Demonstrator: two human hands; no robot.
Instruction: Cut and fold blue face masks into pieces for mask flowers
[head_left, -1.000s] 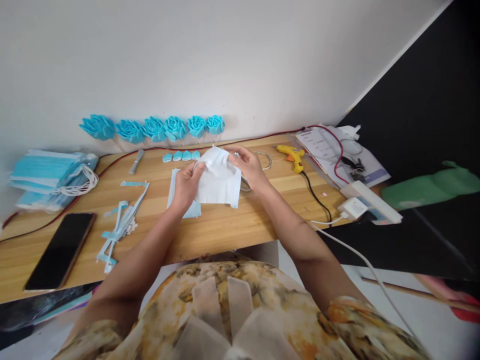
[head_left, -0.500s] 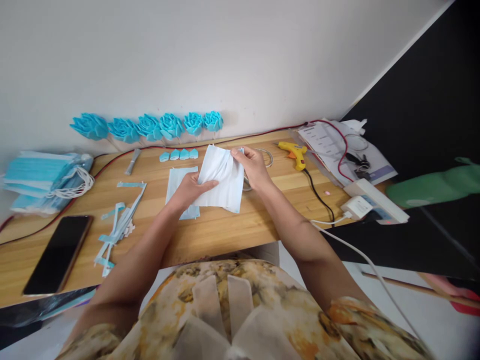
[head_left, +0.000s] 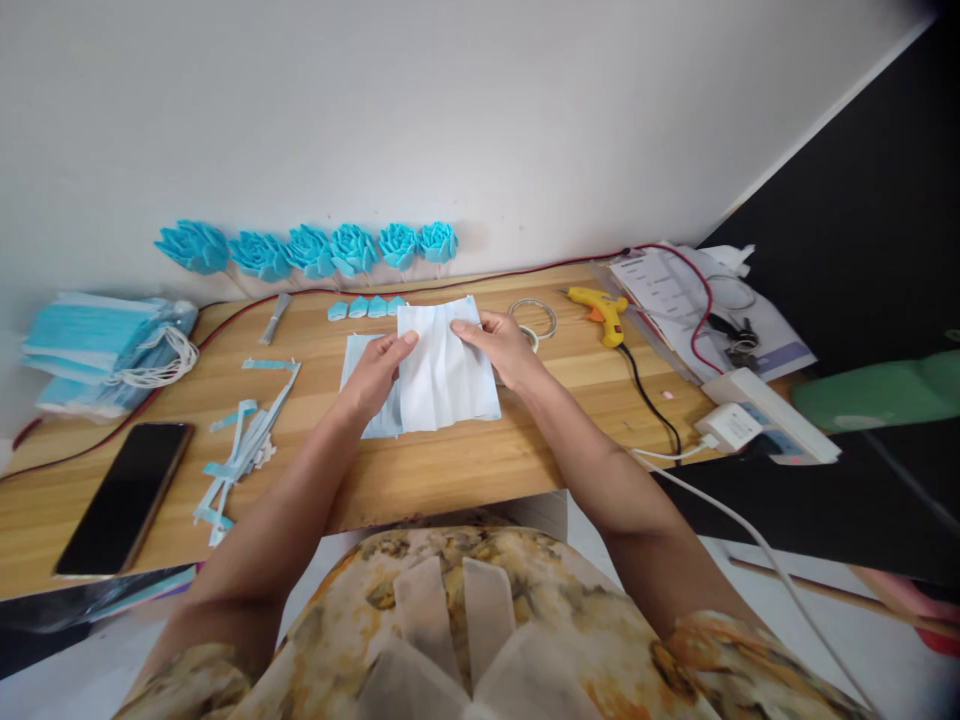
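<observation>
A pale, pleated face mask sheet [head_left: 448, 375] is held up between both hands over the wooden table. My left hand [head_left: 377, 372] pinches its left edge, thumb on top. On the opposite side my right hand [head_left: 504, 345] grips the upper right part, thumb lying on the face of the sheet and fingers behind it. A second light blue sheet [head_left: 384, 420] lies on the table beneath, partly covered by the held one and my left hand. Just behind sit several small folded blue pieces [head_left: 358, 308] in a row.
Blue fabric flowers [head_left: 352, 250] line the wall. Left are stacked masks [head_left: 82, 335], a phone [head_left: 124, 500] and cut strips [head_left: 244, 450]. Right are rings of wire or tape [head_left: 534, 315], a yellow glue gun [head_left: 600, 312], papers [head_left: 660, 290], a power strip [head_left: 780, 430] and a green bottle [head_left: 877, 395].
The held sheet has been lowered and spread flatter. My left hand has moved to its left edge, and the right hand has shifted slightly down. The view has turned a little left.
</observation>
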